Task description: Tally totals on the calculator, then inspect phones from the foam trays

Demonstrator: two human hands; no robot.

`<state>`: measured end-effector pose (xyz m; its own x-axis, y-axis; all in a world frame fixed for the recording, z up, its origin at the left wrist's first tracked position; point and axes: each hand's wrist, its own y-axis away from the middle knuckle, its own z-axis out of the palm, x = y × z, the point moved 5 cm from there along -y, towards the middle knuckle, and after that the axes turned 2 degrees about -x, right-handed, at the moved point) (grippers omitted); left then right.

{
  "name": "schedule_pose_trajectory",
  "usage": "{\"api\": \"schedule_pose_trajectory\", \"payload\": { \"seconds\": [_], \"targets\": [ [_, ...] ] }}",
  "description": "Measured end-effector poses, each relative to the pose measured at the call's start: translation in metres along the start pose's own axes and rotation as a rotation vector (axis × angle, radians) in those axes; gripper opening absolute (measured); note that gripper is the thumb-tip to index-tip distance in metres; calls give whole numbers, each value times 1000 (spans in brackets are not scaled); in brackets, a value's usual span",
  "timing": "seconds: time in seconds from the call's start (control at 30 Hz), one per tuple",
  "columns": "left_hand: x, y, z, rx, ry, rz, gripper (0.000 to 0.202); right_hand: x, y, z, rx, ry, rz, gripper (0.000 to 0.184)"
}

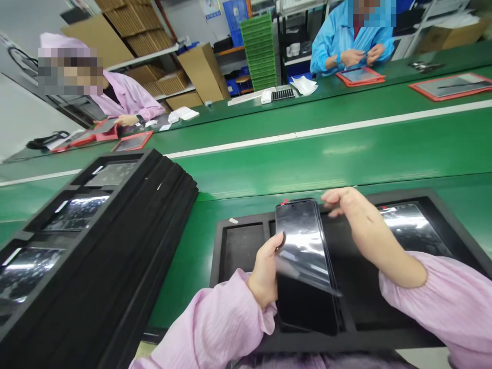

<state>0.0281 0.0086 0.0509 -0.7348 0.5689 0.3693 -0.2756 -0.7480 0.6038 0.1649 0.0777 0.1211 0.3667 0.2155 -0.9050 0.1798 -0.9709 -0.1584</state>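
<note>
My left hand (267, 269) is closed around the left edge of a small stack of black, glossy phone screens (307, 302), thumb on the top face. The stack tilts over a black foam tray (240, 341). A blurred, see-through film (307, 271) crosses the face of the top screen, its edge jutting past the right side. A small red tab (285, 202) shows at the upper left corner. My right hand (361, 233) hovers just right of the stack's top end, fingers bent and somewhat apart, slightly blurred. Nothing is visible in it.
Another phone screen (415, 225) lies in the tray's right compartment. At left rises a tall stack of black foam trays (154, 225) with screens in the top one. Beyond the green bench (346, 148), two people work near red-edged pads (361, 77). Green crates (259, 51) stand behind.
</note>
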Motion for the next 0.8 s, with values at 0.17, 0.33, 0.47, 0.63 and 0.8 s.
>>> {"api": "schedule_pose_trajectory", "payload": {
  "seconds": [0.17,0.33,0.47,0.63,0.8],
  "targets": [
    [10,6,10,-83,-22,226,45,12,7,19,-425,145,318,33],
    [14,10,8,-31,-104,264,36,2,8,-6,-325,-76,399,42],
    [15,14,9,-30,-79,217,37,16,16,-57,-91,-37,460,50],
    [10,20,15,-144,-194,190,41,44,27,-67,-171,318,338,37],
    [-1,23,17,-268,-294,183,48,-3,10,-38,-64,451,-249,27]
  ]
}}
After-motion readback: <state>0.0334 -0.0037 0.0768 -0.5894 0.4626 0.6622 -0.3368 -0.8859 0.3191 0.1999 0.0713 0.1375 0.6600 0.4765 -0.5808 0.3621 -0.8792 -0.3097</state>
